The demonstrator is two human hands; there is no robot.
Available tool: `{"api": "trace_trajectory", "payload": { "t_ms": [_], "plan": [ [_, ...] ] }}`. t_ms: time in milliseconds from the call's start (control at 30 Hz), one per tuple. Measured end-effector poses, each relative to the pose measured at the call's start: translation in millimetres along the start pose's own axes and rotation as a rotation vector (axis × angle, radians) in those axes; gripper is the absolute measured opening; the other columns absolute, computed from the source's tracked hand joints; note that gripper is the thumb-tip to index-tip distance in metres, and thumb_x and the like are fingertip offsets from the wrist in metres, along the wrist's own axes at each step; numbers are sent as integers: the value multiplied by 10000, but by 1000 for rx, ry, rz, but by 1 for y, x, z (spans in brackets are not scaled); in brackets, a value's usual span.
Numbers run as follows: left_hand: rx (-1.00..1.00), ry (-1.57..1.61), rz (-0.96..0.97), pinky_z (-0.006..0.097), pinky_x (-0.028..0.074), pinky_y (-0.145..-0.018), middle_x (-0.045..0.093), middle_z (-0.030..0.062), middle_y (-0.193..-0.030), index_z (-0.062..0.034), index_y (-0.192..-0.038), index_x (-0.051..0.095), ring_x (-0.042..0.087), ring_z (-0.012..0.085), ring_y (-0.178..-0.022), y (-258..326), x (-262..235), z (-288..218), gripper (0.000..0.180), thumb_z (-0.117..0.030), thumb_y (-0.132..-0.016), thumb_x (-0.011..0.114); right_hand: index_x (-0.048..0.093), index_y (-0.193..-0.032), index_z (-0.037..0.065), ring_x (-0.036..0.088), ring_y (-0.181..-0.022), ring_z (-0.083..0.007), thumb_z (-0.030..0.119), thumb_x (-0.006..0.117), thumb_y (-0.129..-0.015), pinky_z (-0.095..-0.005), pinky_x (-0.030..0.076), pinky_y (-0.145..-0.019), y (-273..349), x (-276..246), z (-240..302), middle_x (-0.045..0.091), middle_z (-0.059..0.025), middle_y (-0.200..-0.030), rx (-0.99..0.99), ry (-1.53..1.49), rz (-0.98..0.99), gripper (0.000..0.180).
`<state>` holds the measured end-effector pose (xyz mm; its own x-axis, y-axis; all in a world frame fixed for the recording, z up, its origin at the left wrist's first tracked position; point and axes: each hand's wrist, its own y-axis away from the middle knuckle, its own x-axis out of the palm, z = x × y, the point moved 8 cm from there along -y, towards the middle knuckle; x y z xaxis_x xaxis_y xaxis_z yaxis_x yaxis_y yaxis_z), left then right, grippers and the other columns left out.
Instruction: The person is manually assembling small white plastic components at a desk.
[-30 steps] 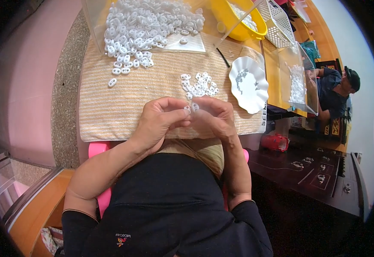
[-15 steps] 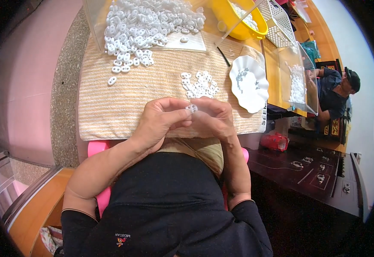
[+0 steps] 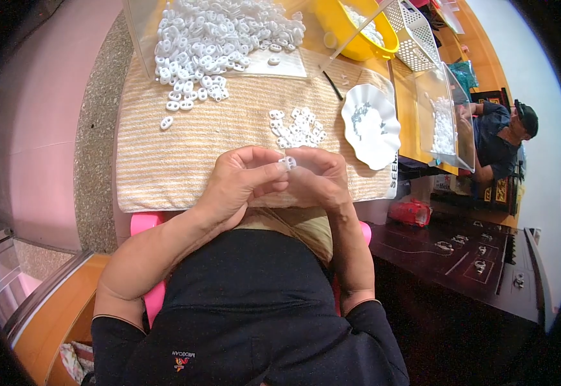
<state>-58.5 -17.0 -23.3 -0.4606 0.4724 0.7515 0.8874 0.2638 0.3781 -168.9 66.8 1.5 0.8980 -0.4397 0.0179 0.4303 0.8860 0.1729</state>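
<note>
Between my fingertips, just above the towel's near part, is a small white plastic piece with holes (image 3: 288, 163). My left hand (image 3: 242, 177) pinches it between thumb and fingers. From the other side my right hand (image 3: 322, 177) grips the same piece, its fingertips meeting the left ones. Part of the piece is hidden behind the fingers. A small pile of white holed pieces (image 3: 300, 127) lies on the striped towel (image 3: 184, 161) just beyond my hands. To its right, a white wavy-rimmed plate (image 3: 383, 156) holds small greyish bits, too small to name.
A large heap of white two-holed oval pieces (image 3: 222, 38) spills from a clear bin at the far left. A black stick (image 3: 333, 85) lies near the plate. Beyond are a yellow basin (image 3: 383, 51), a white perforated basket (image 3: 415, 38) and a clear box (image 3: 444, 122). A person sits at right.
</note>
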Motion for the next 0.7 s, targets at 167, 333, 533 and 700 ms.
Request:
{"api": "trace_trajectory", "payload": {
  "t_ms": [167, 333, 533, 700],
  "plan": [
    [-12, 58, 17, 264, 582, -763, 671, 94, -940, -1, -1023, 604, 666, 142, -816, 0, 0, 2, 156, -54, -883, 648, 636, -1130, -37, 640, -880, -123, 22, 669, -856, -242, 512, -783, 1, 3, 1, 681, -70, -974, 21, -85, -10, 283],
    [-38, 84, 21, 253, 556, -751, 672, 61, -906, -21, -983, 632, 647, 124, -807, 2, 5, 2, 140, -85, -868, 682, 633, -1128, -41, 636, -908, -136, 11, 672, -850, -244, 508, -788, 1, 3, 3, 665, -80, -996, 4, -135, 1, 286],
    [-61, 109, 81, 261, 565, -764, 671, 60, -929, -34, -991, 633, 647, 126, -821, 2, 10, 3, 135, -77, -871, 678, 643, -1119, -30, 599, -850, -110, 22, 692, -842, -221, 475, -744, -2, 5, 9, 613, -51, -929, -175, -113, 86, 287],
    [-65, 103, 109, 257, 570, -756, 661, 58, -921, -45, -986, 623, 646, 126, -821, 2, 12, 2, 134, -73, -868, 680, 655, -1103, -21, 593, -819, -99, 23, 696, -839, -203, 461, -698, -2, 6, 9, 603, -47, -901, -228, -99, 100, 271]
  ]
}}
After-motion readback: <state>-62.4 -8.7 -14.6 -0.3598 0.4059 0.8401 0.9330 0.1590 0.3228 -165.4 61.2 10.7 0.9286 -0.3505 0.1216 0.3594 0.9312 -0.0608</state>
